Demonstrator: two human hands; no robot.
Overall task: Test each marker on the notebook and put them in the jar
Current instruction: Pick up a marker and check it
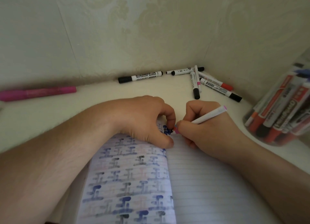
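An open lined notebook (192, 173) lies in front of me, its left page covered with blue, black and pink test marks. My right hand (206, 133) grips a slim white marker with a pink end (209, 116), its tip down at the top of the pages beside a dark blue scribble (167, 129). My left hand (142, 119) rests on the top of the left page with its fingers curled, the index fingertip right next to the marker tip. Whether it pinches anything is hidden. A clear jar (275, 144) with several markers inside stands at the right.
Loose markers lie along the wall: a black-capped whiteboard marker (140, 76), a heap of several black, red and pink ones (206, 82) in the corner, and a pink marker (36, 93) at far left. Wallpapered walls close the desk at the back and right.
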